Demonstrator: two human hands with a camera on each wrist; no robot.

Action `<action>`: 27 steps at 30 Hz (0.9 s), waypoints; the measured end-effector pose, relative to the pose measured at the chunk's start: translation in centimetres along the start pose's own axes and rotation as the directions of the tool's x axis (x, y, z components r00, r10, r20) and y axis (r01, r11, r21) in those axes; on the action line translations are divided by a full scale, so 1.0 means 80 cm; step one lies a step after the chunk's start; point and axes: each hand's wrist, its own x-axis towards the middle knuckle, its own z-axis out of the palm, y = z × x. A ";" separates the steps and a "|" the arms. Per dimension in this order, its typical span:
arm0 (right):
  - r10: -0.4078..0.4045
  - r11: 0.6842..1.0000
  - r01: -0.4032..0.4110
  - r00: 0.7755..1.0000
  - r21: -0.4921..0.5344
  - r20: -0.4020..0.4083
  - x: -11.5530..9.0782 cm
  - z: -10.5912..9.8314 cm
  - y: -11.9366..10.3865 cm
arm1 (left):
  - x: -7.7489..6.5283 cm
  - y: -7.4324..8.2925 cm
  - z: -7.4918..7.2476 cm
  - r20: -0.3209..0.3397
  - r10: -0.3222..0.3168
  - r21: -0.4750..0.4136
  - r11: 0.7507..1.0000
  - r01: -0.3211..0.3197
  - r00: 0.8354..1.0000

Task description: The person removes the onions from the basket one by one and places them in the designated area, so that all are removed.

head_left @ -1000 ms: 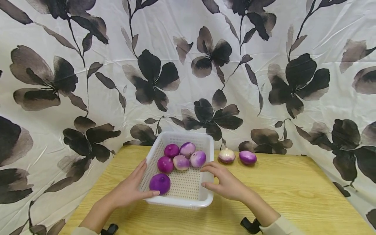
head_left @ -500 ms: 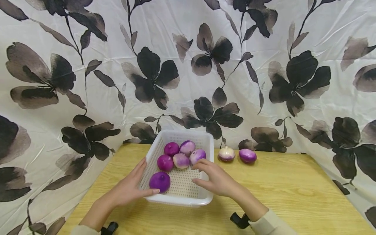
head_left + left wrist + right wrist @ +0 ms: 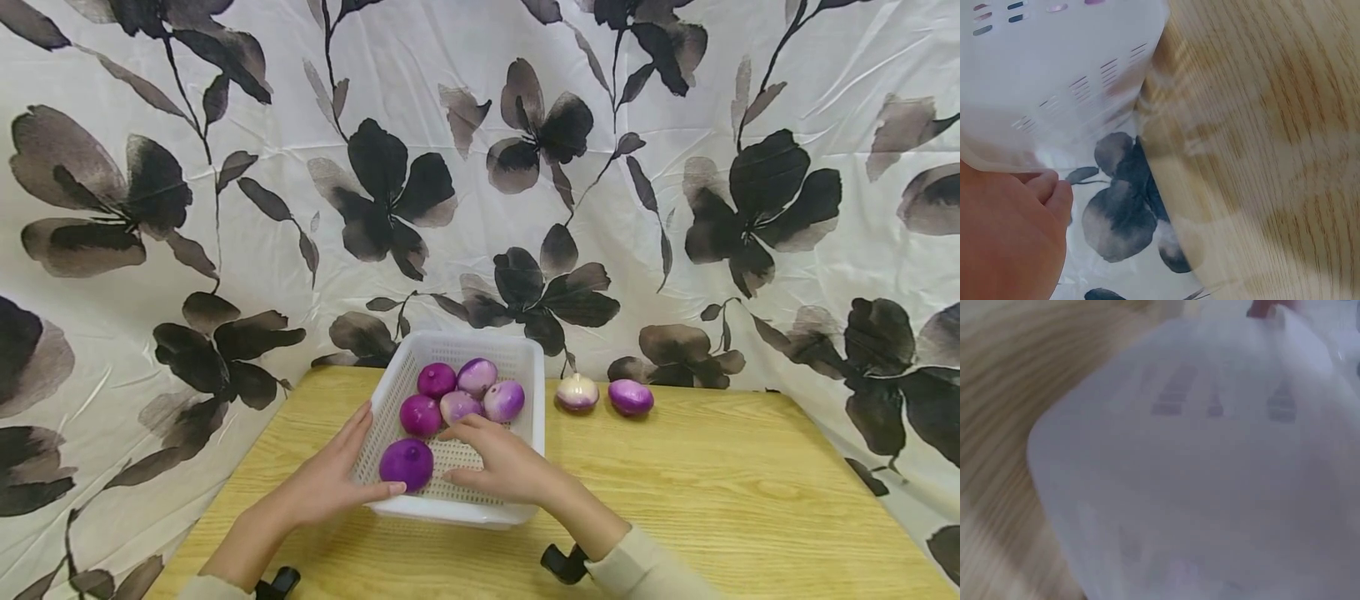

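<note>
A white perforated basket [image 3: 538, 392] sits tilted slightly in front of me in the head view, with several purple and pale onions inside. My left hand [image 3: 322, 487] grips its left side, thumb over the front rim near a dark purple onion [image 3: 407, 465]. In the left wrist view, the fingertips [image 3: 1054, 190] curl at the basket's rim. My right hand [image 3: 506, 462] reaches over the basket's right part, thumb and fingers apart and holding nothing. Its fingertips are just below a pale purple onion [image 3: 459, 406]. The right wrist view is blurred and filled by the basket wall [image 3: 1197, 462].
Behind the basket's right side, a cream-white onion [image 3: 577, 392] and a purple onion [image 3: 631, 397] lie on the wooden table [image 3: 735, 483]. A floral cloth [image 3: 465, 208] hangs behind and on both sides of the table.
My right hand has moved left, from the basket's right rim to over its inside, toward the onions. The left hand, the basket and the onions stay where they were.
</note>
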 end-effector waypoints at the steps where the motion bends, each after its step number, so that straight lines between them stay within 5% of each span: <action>1: 0.004 1.000 -0.004 1.000 -0.001 0.003 0.002 0.003 -0.002 | 0.000 0.001 0.000 0.000 0.002 0.000 1.000 -0.002 1.000; 16: 0.095 0.995 -0.092 0.989 -0.030 0.114 0.039 0.042 -0.006 | 0.001 0.000 0.001 -0.006 0.004 0.001 1.000 -0.004 1.000; 27: 0.214 0.977 -0.202 0.938 -0.070 0.273 0.061 0.055 -0.017 | 0.004 0.000 0.001 -0.001 0.007 0.007 1.000 -0.007 1.000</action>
